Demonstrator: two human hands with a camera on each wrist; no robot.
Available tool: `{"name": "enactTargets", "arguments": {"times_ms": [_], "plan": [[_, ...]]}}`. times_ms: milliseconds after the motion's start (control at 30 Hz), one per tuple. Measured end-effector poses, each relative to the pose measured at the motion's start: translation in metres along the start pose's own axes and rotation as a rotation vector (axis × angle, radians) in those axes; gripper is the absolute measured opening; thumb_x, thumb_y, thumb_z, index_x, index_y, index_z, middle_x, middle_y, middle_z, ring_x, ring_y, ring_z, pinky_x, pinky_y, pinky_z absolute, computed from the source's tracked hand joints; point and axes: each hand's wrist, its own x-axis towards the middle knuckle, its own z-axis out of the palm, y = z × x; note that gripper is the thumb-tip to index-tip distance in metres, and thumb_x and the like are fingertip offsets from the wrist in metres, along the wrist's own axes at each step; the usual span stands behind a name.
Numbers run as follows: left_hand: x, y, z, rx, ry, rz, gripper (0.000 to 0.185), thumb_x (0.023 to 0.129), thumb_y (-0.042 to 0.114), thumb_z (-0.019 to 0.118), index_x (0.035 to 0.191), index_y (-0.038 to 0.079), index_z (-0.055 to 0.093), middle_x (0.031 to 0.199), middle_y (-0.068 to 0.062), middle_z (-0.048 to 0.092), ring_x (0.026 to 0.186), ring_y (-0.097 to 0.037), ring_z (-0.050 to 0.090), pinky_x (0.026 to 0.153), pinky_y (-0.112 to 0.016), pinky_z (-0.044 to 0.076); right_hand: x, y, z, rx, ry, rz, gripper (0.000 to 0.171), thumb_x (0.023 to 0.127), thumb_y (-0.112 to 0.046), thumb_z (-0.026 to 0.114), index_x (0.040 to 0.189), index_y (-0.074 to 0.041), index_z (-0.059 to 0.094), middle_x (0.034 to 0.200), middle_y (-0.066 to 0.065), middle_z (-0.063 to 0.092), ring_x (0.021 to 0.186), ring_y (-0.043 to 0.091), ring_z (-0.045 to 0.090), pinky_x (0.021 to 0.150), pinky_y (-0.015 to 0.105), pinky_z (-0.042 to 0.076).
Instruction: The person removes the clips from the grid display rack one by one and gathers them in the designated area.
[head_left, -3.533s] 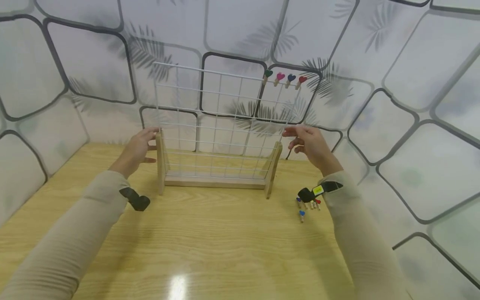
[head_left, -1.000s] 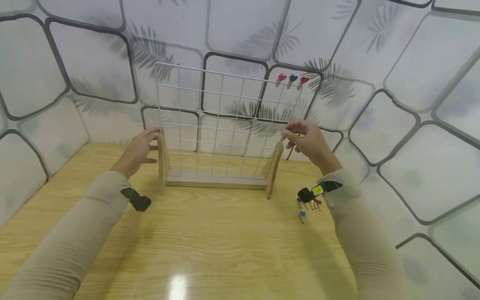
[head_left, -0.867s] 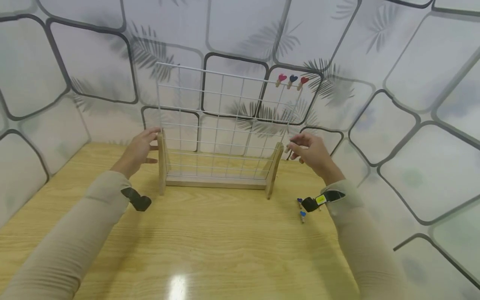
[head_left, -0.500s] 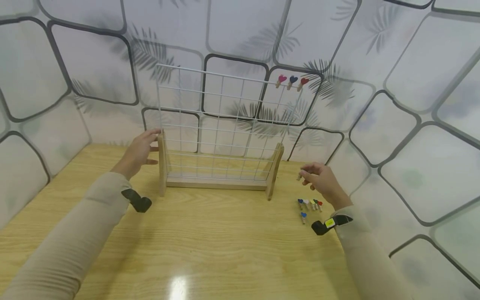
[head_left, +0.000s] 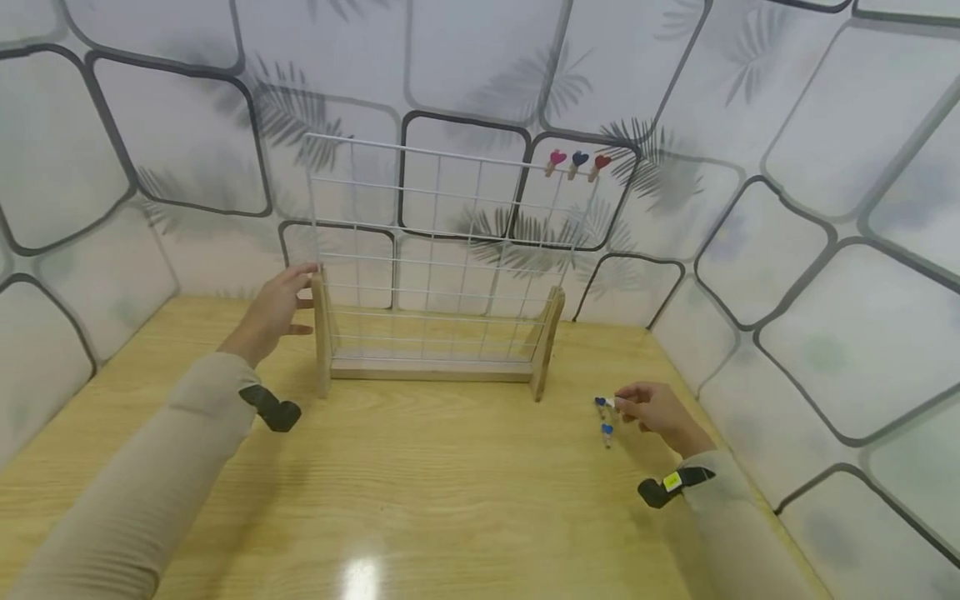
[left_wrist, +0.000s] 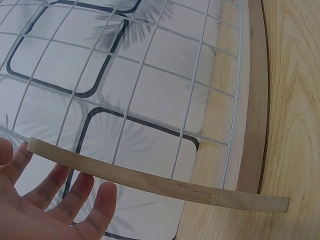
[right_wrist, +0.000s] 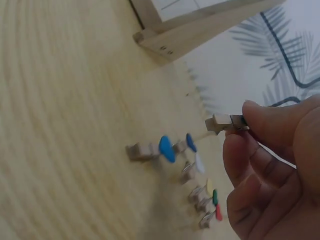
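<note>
A white wire grid (head_left: 450, 242) stands in a wooden rack (head_left: 431, 371) at the back of the table. Three heart pegs (head_left: 576, 162), pink, dark blue and red, are clipped to its top wire at the right. My left hand (head_left: 288, 293) rests with straight fingers against the rack's left post (head_left: 321, 333); in the left wrist view the left hand (left_wrist: 60, 200) lies flat behind the post (left_wrist: 150, 182). My right hand (head_left: 637, 406) is low over the table and pinches a small wooden peg (right_wrist: 223, 122) between thumb and forefinger, just above several loose pegs (right_wrist: 192, 170).
The loose pegs (head_left: 604, 415) lie on the wooden table (head_left: 450, 483) right of the rack's right post (head_left: 546, 342). Patterned walls (head_left: 787, 250) close in the table at the back and on both sides.
The green heart peg is gone from the grid's top wire. My right hand has come down from the grid's right edge to the loose pegs, holding a peg. My left hand stays put.
</note>
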Motion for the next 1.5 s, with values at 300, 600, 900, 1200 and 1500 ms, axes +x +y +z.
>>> {"name": "enactTargets", "arguments": {"times_ms": [300,600,900,1200,1500], "plan": [[-0.003,0.002,0.000,0.015,0.011,0.005,0.053,0.100,0.040,0.017,0.147,0.015,0.014,0.148,-0.016,0.014,0.128,-0.040,0.026,0.090,-0.056,0.038,-0.006,0.026,0.005,-0.023,-0.088,0.044,0.026,0.088,-0.014,0.062,0.104,0.005,0.058,0.082,0.008,0.060,0.064,0.016,0.051,0.050,0.025,0.044],[-0.004,0.000,-0.001,0.021,0.015,0.007,0.054,0.099,0.041,0.017,0.147,0.015,0.013,0.148,-0.017,0.014,0.127,-0.041,0.026,0.090,-0.056,0.038,-0.004,0.032,0.015,-0.119,-0.029,0.035,0.019,0.082,-0.011,0.068,0.094,0.004,0.063,0.075,0.004,0.061,0.062,0.013,0.054,0.052,0.025,0.047],[-0.001,-0.001,-0.001,0.016,0.010,0.008,0.054,0.099,0.041,0.018,0.147,0.016,0.014,0.148,-0.016,0.014,0.128,-0.040,0.026,0.089,-0.055,0.039,-0.002,0.031,0.013,-0.184,0.001,0.021,0.028,0.084,-0.015,0.066,0.104,0.004,0.061,0.094,0.010,0.063,0.075,0.017,0.058,0.062,0.028,0.049],[-0.003,0.000,0.001,0.001,0.017,-0.002,0.053,0.100,0.038,0.018,0.147,0.014,0.014,0.148,-0.017,0.015,0.127,-0.040,0.027,0.088,-0.055,0.039,0.002,-0.006,0.001,-0.115,0.091,-0.059,0.038,0.095,-0.027,0.049,0.113,0.006,0.055,0.104,0.024,0.058,0.079,0.029,0.061,0.056,0.032,0.049],[-0.002,0.001,0.001,0.000,0.020,0.000,0.053,0.100,0.039,0.018,0.147,0.014,0.014,0.147,-0.018,0.015,0.126,-0.040,0.028,0.088,-0.055,0.039,0.021,-0.064,-0.009,-0.088,0.118,-0.180,0.042,0.095,-0.036,0.047,0.113,0.001,0.056,0.111,0.021,0.057,0.078,0.018,0.060,0.060,0.031,0.050]]}}
